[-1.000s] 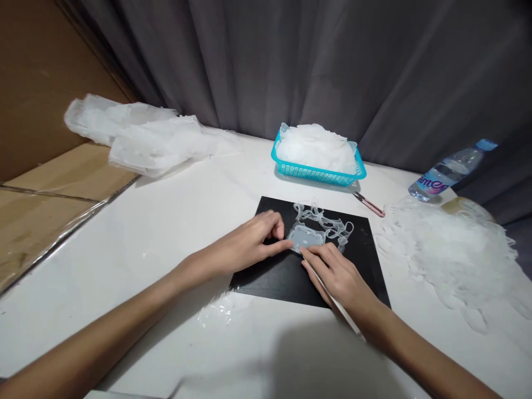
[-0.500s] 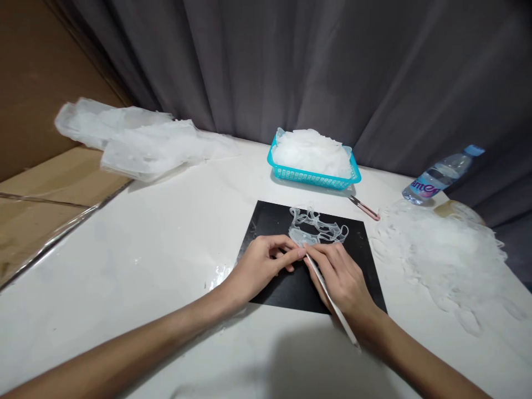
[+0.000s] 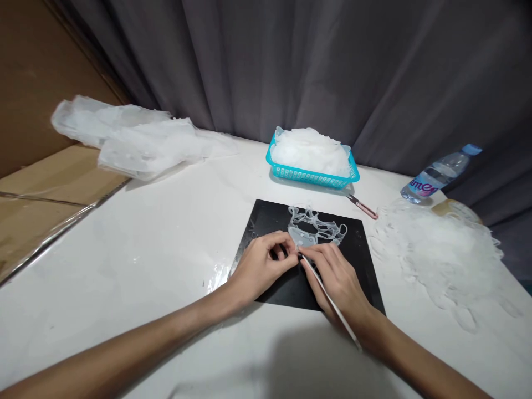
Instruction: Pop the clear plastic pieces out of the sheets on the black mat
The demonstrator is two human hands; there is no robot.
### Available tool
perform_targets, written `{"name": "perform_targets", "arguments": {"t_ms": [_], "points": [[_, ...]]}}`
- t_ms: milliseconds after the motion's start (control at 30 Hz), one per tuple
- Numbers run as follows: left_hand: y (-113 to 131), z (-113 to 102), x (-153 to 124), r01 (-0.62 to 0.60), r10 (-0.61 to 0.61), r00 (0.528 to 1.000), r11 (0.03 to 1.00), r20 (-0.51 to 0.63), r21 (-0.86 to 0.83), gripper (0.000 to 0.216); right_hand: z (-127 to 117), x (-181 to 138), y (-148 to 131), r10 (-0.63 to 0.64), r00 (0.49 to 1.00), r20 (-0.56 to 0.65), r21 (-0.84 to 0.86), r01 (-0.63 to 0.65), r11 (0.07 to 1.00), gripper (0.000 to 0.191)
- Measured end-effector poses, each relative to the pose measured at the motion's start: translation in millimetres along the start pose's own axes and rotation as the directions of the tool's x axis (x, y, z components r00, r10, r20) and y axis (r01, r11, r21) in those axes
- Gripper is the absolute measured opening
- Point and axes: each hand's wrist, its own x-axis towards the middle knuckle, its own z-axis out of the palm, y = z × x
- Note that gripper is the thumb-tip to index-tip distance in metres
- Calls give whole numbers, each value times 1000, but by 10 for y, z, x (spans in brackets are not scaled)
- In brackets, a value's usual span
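Note:
A translucent, rubbery-looking piece (image 3: 302, 237) with thin looped strips lies on a black mat (image 3: 286, 291). At its near edge my left hand (image 3: 261, 263) is closed, thumb and index finger pinching the edge. My right hand (image 3: 338, 277) grips a slim white pen-like tool (image 3: 338, 313) between thumb and fingers. The tool slants across that hand, its back end pointing toward me and its tip close to the left fingertips. Fingers partly cover the tip, so its shape cannot be made out.
Behind the mat stands a blue basket (image 3: 313, 176) heaped with whitish translucent pieces. Small pink-handled snips (image 3: 362, 206) lie beside it. To the right are a water bottle (image 3: 436, 174) and a translucent pile (image 3: 453, 255). Clear plastic bags (image 3: 145, 141) lie back left, near cardboard (image 3: 54, 177).
My left thumb and index finger have curled and shifted slightly, with the tool's tip a little farther left. The whole view has moved slightly.

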Motion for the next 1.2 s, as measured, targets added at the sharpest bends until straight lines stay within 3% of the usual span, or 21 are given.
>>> {"name": "perform_targets", "arguments": {"t_ms": [100, 233, 333, 433, 500, 533, 667, 767, 833, 867, 933, 1000, 1033, 1100, 1200], "points": [[-13, 6, -1, 2, -2, 1000, 999, -1, 33, 8, -21, 17, 25, 25, 1000, -13, 32, -25, 999, 23], [-54, -18, 26, -8, 8, 1000, 994, 0, 108, 7, -90, 84, 192, 208, 974, -93, 123, -196, 973, 19], [-77, -78, 63, -3, -1, 1000, 987, 22, 158, 9, -169, 148, 443, 347, 918, -193, 168, -317, 933, 17], [-72, -165, 104, 41, -52, 998, 977, 47, 208, 14, -243, 187, 709, 481, 820, -310, 207, -435, 876, 20], [-53, -223, 127, 69, -91, 992, 969, 85, 236, 17, -276, 195, 805, 536, 779, -325, 258, -472, 843, 23], [-41, -250, 136, 77, -107, 988, 965, 110, 250, 18, -288, 197, 813, 539, 789, -295, 283, -466, 838, 23], [17, -336, 139, 23, -90, 975, 949, 202, 314, 21, -312, 206, 609, 394, 917, -64, 370, -345, 863, 19], [66, -369, 110, -46, 25, 998, 926, 62, 375, 37, -317, 204, 386, 279, 960, 16, 415, -260, 872, 20], [90, -370, 92, -130, 165, 985, 908, -56, 399, 44, -309, 183, 280, 199, 979, 47, 434, -199, 879, 23], [94, -363, 86, -203, 242, 969, 894, -49, 398, 48, -301, 167, 242, 152, 987, 59, 441, -163, 883, 25], [82, -336, 83, -368, 360, 929, 860, 91, 354, 51, -284, 130, 193, 67, 995, 76, 446, -94, 890, 31], [47, -299, 88, -448, 387, 891, 840, 238, 308, 28, -279, 98, 167, 22, 998, 55, 438, -44, 898, 38], [26, -282, 93, -441, 372, 891, 846, 260, 299, 17, -285, 88, 162, 21, 999, 26, 428, -30, 903, 40], [-11, -260, 108, -353, 302, 930, 895, 211, 274, 20, -308, 84, 168, 70, 996, -63, 395, -40, 918, 40], [-28, -270, 137, -160, 144, 979, 981, 147, 106, 28, -328, 104, 213, 241, 957, -162, 346, -174, 922, 31]]}}
